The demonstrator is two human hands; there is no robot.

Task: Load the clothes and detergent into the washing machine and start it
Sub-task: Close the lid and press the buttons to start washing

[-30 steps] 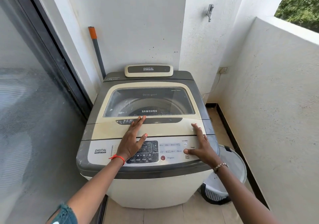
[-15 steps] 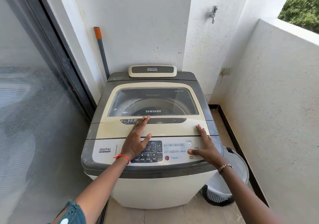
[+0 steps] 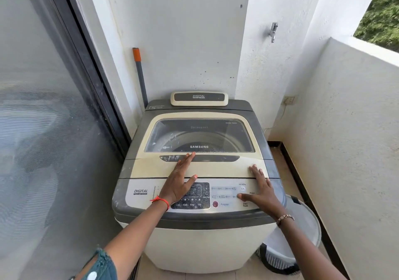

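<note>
hands flat on the closed washing machine (image 3: 200, 243), centre of frame.
i see my left hand (image 3: 180, 184) spread wide, palm down across the lid (image 3: 216, 169) and control panel (image 3: 226, 195), gripping nothing. my right hand (image 3: 260, 190) lies open at the lid's right edge, thumb on the panel. a laundry basket (image 3: 302, 236) stands lower right.

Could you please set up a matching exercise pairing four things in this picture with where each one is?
Things:
1. left hand
2. right hand
3. basket
4. pole

Places:
A. on the floor, right of the washer
B. leaning on the wall behind the washer
C. flat on the lid, fingertips at its handle
D. thumb on the control panel

Pairs: 1-C, 2-D, 3-A, 4-B
</note>
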